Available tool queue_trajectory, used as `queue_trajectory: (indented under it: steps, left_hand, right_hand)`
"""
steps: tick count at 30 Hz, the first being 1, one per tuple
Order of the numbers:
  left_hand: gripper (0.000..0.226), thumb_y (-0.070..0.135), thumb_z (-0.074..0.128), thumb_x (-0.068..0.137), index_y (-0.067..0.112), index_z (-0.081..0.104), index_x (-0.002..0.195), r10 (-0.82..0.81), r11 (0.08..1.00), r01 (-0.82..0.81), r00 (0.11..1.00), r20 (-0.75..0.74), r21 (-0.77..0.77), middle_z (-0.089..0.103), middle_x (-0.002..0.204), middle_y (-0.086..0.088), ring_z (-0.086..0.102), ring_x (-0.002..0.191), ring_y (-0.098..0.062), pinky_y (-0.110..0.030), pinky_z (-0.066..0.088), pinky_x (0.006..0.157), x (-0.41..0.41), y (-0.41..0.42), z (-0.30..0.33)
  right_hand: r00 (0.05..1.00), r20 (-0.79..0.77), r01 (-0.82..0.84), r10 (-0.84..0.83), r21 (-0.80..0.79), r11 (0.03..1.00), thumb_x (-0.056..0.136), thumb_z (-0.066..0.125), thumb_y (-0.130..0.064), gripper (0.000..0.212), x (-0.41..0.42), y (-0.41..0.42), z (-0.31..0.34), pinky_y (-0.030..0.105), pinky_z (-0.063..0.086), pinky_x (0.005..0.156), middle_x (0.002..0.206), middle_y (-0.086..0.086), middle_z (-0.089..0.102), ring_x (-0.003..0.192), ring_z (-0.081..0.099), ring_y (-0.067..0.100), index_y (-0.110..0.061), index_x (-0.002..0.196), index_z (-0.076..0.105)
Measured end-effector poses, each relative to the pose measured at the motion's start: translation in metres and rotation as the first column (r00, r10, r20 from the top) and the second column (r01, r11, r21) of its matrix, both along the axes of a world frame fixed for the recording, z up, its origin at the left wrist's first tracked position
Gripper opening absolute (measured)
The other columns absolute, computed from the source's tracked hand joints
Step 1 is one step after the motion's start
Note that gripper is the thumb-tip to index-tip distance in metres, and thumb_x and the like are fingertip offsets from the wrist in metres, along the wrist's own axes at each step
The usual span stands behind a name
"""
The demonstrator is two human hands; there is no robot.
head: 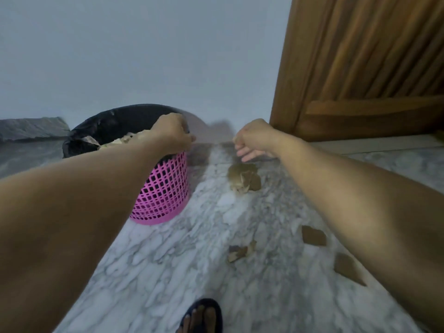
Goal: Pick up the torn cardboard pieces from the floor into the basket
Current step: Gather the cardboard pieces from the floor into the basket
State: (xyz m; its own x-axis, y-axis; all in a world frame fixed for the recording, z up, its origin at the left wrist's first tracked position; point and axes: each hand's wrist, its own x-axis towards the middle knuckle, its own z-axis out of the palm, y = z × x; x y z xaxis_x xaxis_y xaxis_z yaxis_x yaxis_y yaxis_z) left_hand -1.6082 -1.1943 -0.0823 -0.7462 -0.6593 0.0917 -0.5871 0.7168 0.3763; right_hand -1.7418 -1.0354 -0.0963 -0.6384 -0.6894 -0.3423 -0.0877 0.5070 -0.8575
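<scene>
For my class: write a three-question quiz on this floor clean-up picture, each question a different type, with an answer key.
1. True or false: the pink basket is lined with a black bag.
2. Which hand is at the basket's rim? A) left hand B) right hand
3. Fill in: the cardboard pile lies on the marble ____.

Key: 1 true; 2 A; 3 floor.

One pink plastic lattice basket [163, 193] with a black liner, four clusters of torn brown cardboard pieces [244, 179] on the marble floor [192, 260], and two bare hands [171, 132].
</scene>
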Motion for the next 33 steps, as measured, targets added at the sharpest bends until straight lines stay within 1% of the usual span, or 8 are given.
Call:
queue_trajectory:
  steps: [2,5,7,9,13,18,24,33]
  left_hand:
    - [0.045,0.031,0.066,0.087,0.005,0.061,0.124,-0.129,0.992,0.126,0.977,0.17,0.03,0.061,0.124,-0.012,0.058,0.111,-0.029,-0.035,0.047,0.094,-0.021,0.037,0.005]
    - [0.054,0.044,0.065,0.086,0.003,0.062,0.123,-0.235,0.966,0.258,0.884,0.404,-0.004,0.062,0.123,-0.014,0.059,0.104,-0.027,-0.031,0.049,0.08,-0.047,0.095,0.002]
    - [0.056,0.046,0.065,0.085,0.002,0.063,0.121,-0.313,0.938,0.345,0.824,0.473,0.021,0.063,0.12,-0.014,0.057,0.099,-0.024,-0.025,0.045,0.071,-0.067,0.136,-0.01]
    - [0.059,0.047,0.063,0.087,0.002,0.061,0.123,-0.394,0.899,0.436,0.767,0.506,0.04,0.059,0.126,-0.014,0.056,0.109,-0.025,-0.029,0.045,0.084,-0.083,0.172,-0.026]
    - [0.058,0.05,0.064,0.085,0.001,0.06,0.118,-0.534,0.827,0.537,0.661,0.527,0.165,0.056,0.122,-0.013,0.052,0.104,-0.023,-0.029,0.044,0.079,-0.114,0.241,-0.063]
    - [0.074,0.047,0.066,0.085,0.006,0.04,0.142,-0.658,0.739,0.601,0.547,0.517,0.305,0.038,0.147,-0.012,0.041,0.131,-0.028,-0.034,0.036,0.103,-0.143,0.314,-0.118]
    - [0.074,0.042,0.068,0.085,0.006,0.038,0.142,-0.732,0.67,0.619,0.455,0.507,0.41,0.038,0.148,-0.012,0.039,0.134,-0.028,-0.035,0.036,0.106,-0.165,0.378,-0.182]
    - [0.074,0.041,0.07,0.082,0.009,0.039,0.14,-0.798,0.597,0.678,0.446,0.406,0.429,0.04,0.142,-0.015,0.041,0.13,-0.031,-0.039,0.04,0.104,-0.181,0.473,-0.259]
  right_hand:
    - [1.0,0.008,-0.008,0.008,0.064,0.998,0.101,0.048,-0.011,0.035,-0.017,0.045,-0.006,0.032,0.056,0.072,0.11,0.048,0.05,0.081,0.065,0.035,0.017,0.122,0.052]
    - [0.994,-0.027,0.113,-0.11,0.156,0.981,0.097,0.056,-0.015,0.019,-0.041,0.114,-0.019,0.032,0.051,0.063,0.076,0.016,0.053,0.063,0.054,0.022,-0.003,0.084,0.058]
    - [0.98,-0.098,0.192,-0.175,0.208,0.959,0.094,0.062,-0.02,0.021,-0.057,0.17,-0.03,0.04,0.06,0.072,0.089,0.01,0.063,0.079,0.065,0.024,0.0,0.098,0.063]
    - [0.965,-0.138,0.251,-0.222,0.258,0.933,0.092,0.067,-0.022,0.03,-0.066,0.219,-0.043,0.04,0.062,0.072,0.102,0.011,0.067,0.088,0.069,0.025,0.0,0.112,0.062]
    - [0.946,-0.095,0.324,-0.31,0.331,0.886,0.092,0.068,-0.02,0.037,-0.074,0.309,-0.071,0.041,0.059,0.073,0.114,0.018,0.065,0.094,0.068,0.027,0.003,0.12,0.061]
    - [0.911,-0.02,0.379,-0.412,0.437,0.816,0.092,0.068,-0.02,0.036,-0.072,0.404,-0.113,0.045,0.058,0.08,0.114,0.018,0.064,0.097,0.067,0.03,0.004,0.118,0.062]
    - [0.814,0.039,0.475,-0.58,0.53,0.702,0.092,0.067,-0.02,0.033,-0.061,0.498,-0.166,0.044,0.057,0.079,0.114,0.022,0.066,0.088,0.066,0.028,0.006,0.113,0.063]
    - [0.858,-0.213,0.457,-0.468,0.731,0.507,0.088,0.065,-0.037,0.045,-0.008,0.58,-0.238,0.035,0.051,0.087,0.119,0.014,0.063,0.107,0.062,0.028,-0.006,0.12,0.061]
